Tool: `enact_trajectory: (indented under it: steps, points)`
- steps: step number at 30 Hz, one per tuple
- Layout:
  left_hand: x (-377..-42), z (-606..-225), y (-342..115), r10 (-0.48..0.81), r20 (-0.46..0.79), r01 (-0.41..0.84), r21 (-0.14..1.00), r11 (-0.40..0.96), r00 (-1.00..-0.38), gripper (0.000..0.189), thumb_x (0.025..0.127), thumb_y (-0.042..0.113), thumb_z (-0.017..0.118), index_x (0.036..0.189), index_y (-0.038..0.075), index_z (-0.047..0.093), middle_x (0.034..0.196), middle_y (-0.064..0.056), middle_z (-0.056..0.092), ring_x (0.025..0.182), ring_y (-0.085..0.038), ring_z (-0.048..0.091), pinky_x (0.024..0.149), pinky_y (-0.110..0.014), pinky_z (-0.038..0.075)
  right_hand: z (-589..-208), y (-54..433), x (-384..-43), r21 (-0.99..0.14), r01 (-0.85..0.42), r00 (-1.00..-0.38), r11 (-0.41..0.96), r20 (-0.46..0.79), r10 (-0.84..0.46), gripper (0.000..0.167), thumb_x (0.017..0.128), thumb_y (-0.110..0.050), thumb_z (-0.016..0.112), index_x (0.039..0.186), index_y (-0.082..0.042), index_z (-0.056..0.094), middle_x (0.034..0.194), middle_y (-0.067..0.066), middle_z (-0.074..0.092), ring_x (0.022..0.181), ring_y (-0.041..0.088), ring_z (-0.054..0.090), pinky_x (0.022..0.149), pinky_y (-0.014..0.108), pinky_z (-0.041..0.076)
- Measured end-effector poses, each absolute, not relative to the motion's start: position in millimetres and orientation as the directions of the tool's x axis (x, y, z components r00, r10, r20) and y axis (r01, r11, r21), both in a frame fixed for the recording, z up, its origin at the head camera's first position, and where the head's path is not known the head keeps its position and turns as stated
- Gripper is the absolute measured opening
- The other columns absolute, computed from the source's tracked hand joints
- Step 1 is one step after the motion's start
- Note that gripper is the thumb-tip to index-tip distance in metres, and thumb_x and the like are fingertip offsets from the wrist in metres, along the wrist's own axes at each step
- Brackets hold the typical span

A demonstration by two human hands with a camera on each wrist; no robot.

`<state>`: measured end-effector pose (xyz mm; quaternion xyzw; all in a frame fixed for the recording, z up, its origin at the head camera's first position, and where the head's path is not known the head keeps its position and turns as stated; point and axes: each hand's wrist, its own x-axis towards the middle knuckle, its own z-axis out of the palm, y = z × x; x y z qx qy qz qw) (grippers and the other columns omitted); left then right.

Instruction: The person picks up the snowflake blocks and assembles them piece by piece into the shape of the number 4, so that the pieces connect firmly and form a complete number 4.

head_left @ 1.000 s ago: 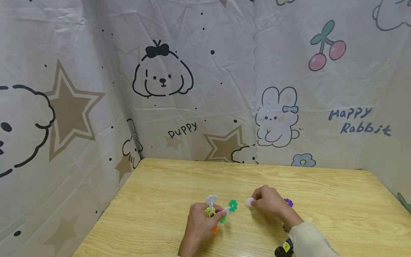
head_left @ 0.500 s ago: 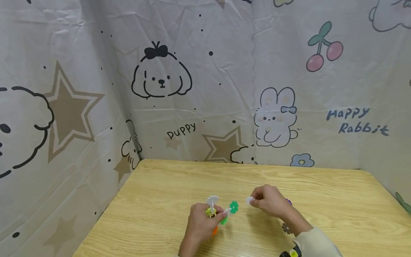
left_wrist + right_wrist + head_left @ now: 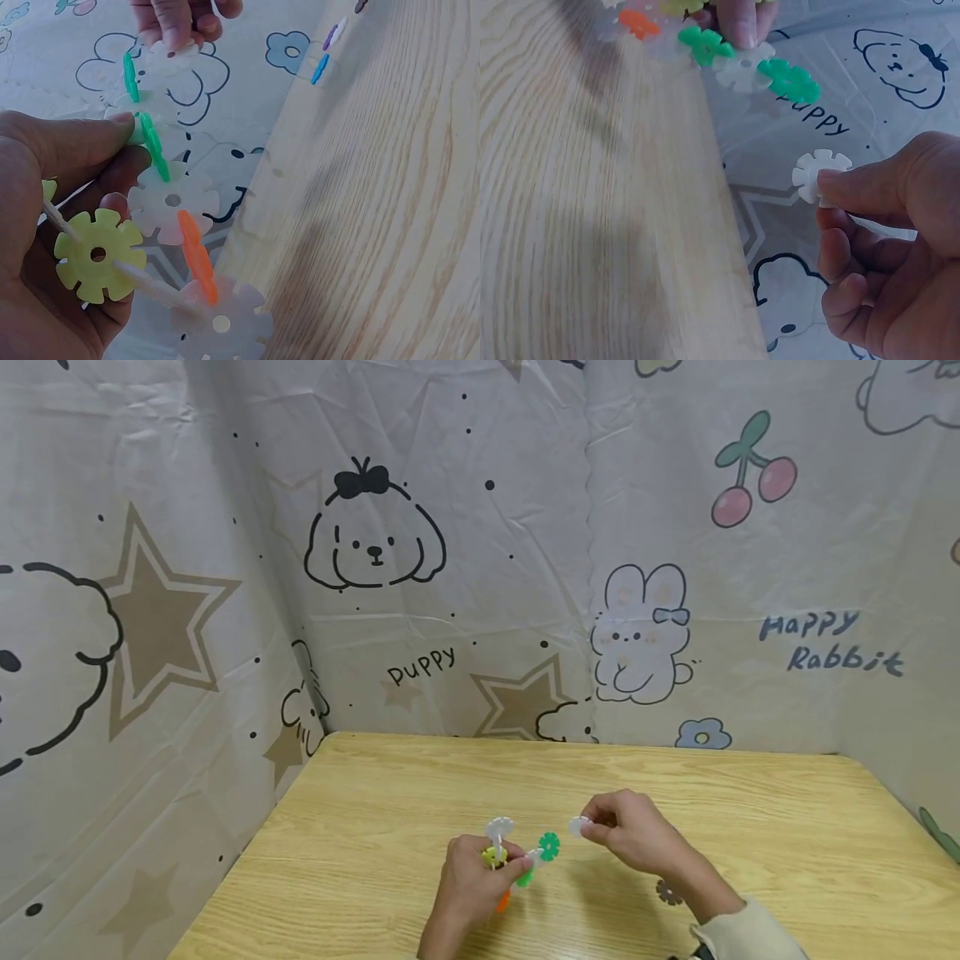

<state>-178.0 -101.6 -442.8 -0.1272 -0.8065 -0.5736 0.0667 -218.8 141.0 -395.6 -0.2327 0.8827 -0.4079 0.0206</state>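
Observation:
My left hand (image 3: 474,878) grips a chain of notched plastic snowflake discs slotted together at angles. The left wrist view shows a yellow disc (image 3: 84,262), an orange disc (image 3: 197,255), green discs and several white ones in it. Thumb and fingers pinch a white disc near the chain's end, where a green disc (image 3: 550,846) sticks out to the right. To the right of that end, my right hand (image 3: 636,831) pinches a single white snowflake disc (image 3: 810,174) between thumb and forefinger. A gap separates this disc from the chain.
A brown disc (image 3: 668,892) lies on the wooden table (image 3: 360,843) beside my right forearm. Blue (image 3: 320,69) and purple (image 3: 329,37) discs show on the table in the left wrist view. A patterned cloth (image 3: 525,568) hangs behind the table.
My right hand has lifted slightly and shifted a little left with the white disc. Its forearm has swung right, uncovering the brown disc and covering the purple one. The left hand has barely moved.

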Motion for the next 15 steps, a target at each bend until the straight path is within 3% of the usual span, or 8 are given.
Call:
enact_trajectory:
  steps: [15]
  points:
    - [-177.9, -443.0, -102.3, 0.135, 0.259, 0.289, 0.906, 0.309, -0.956, 0.01, 0.084, 0.015, 0.082, 0.081, 0.007, 0.078, 0.074, 0.006, 0.071, 0.053, -0.003, 0.046, 0.047, -0.019, 0.036, -382.0, 131.7, -209.6, -0.749, -0.391, -0.885, 0.535, 0.147, -0.442, 0.007, 0.094, -0.01, 0.07, 0.087, -0.008, 0.07, 0.076, -0.003, 0.062, 0.073, 0.017, 0.055, 0.059, 0.028, 0.045]
